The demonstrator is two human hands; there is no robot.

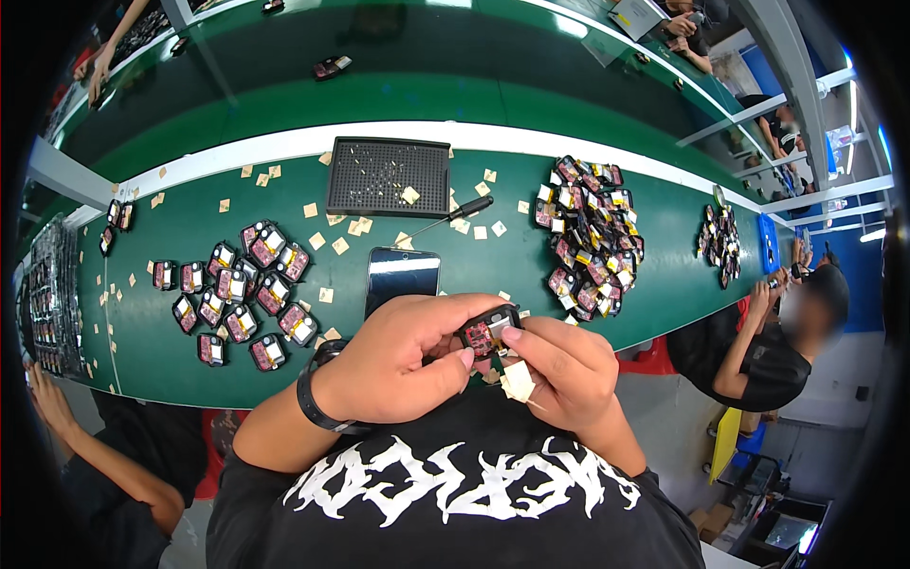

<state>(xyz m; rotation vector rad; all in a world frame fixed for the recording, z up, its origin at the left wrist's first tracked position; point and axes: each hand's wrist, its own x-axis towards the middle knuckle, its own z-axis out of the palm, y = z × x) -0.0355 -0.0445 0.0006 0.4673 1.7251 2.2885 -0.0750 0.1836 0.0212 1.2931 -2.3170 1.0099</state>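
Note:
A small black device housing (482,338), with a red circuit board and a whitish block inside, is held close in front of my chest. My left hand (389,365) is closed around its left side, thumb at the lower edge. The thumb of my right hand (573,370) presses on the device's right end. Below that thumb, several cream paper squares (518,381) are bunched against the curled fingers of the same hand. Just beyond my hands a smartphone (403,277) lies on the green table. Part of the device is hidden behind my fingers.
Similar housings form a loose group (230,286) at left and a heaped pile (592,242) at right. A black perforated tray (433,194) and a screwdriver (471,207) lie beyond the phone. Cream squares are scattered about. Co-workers' hands show at right (763,296) and left (52,403).

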